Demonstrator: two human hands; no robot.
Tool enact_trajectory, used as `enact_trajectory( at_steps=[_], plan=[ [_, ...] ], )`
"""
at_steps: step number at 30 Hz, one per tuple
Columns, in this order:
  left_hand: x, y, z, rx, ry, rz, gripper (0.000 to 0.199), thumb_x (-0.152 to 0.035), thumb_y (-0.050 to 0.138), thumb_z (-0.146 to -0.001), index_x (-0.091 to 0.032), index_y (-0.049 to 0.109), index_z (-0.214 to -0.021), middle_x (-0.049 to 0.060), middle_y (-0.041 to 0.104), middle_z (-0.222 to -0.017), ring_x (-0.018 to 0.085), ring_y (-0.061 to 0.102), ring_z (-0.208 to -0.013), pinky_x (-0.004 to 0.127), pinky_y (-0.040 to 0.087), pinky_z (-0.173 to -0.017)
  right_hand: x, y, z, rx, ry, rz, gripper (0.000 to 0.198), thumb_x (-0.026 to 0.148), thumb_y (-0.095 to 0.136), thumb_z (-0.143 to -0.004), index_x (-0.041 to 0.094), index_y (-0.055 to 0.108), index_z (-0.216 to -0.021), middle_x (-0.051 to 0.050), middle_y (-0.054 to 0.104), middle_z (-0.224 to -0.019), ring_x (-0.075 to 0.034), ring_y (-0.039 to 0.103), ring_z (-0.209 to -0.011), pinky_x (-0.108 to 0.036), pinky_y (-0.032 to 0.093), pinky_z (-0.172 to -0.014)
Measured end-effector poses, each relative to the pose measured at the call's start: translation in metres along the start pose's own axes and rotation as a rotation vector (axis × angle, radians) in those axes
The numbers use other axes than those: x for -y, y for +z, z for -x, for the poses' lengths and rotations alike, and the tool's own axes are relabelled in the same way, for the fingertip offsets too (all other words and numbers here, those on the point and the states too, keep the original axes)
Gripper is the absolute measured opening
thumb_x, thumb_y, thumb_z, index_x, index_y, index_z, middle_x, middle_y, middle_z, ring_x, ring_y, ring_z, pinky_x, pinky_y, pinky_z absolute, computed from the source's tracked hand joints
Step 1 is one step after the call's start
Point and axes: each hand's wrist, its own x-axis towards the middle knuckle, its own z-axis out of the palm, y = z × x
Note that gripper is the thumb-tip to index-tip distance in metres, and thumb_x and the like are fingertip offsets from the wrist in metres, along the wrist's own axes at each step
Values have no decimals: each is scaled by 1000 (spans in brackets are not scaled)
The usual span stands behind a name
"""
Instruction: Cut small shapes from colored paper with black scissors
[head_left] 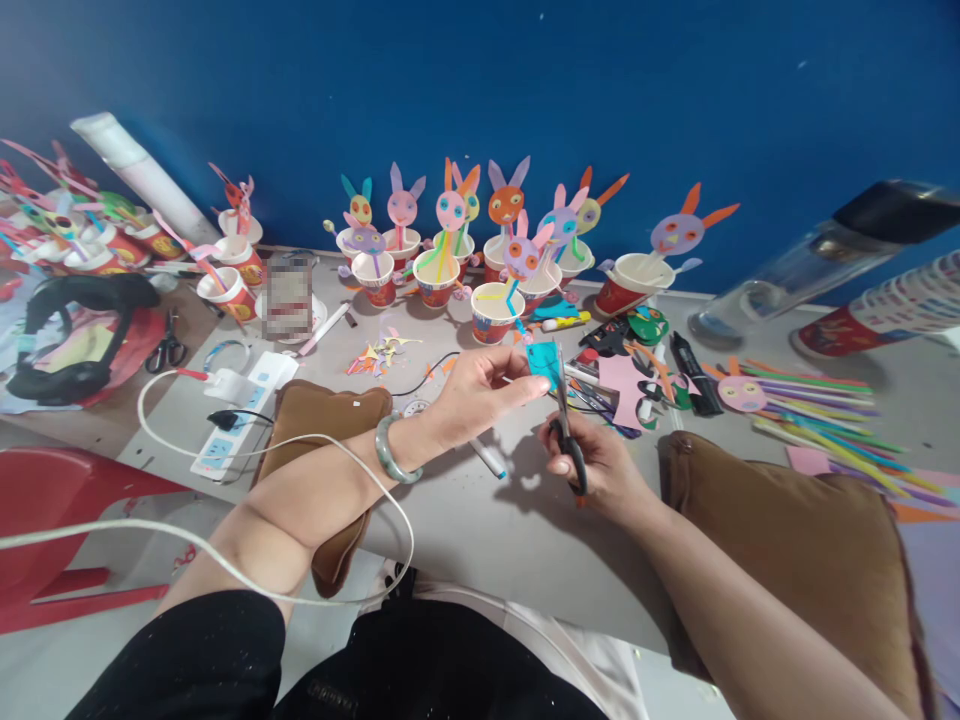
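While my left hand (469,400) is wearing a pale green bangle (390,452) and pinching a small teal paper piece (541,362) between thumb and fingers, my right hand (600,465) is gripping metal scissors with black handles (574,462). From afar I am seeing the paper hanging between both hands, above the grey bench (525,560); the blades are pointing away from me along its edge nearest the right hand, and I am not managing to tell whether they are biting into it. Just beyond the left hand, a patterned paper cup (491,322) is holding a rabbit figure with pink ears (523,258). Beyond the right hand, a pink paper sheet with cut-out gaps (619,385) is lying. Brown fabric cushions (795,560) are lying outside both hands.
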Motion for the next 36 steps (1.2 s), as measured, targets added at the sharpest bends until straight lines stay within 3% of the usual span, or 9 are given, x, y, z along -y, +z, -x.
enact_trajectory(
  at_steps=[36],
  plan=[
    [0,0,0,3,9,-6,26,-34,70,-76,-15,56,-67,-2,54,-66,7,47,-63,23,38,-59,0,0,0,11,8,1,65,84,61,-70,21,50,-60,-3,57,-65,-18,51,-63,-30,40,-58]
  ],
)
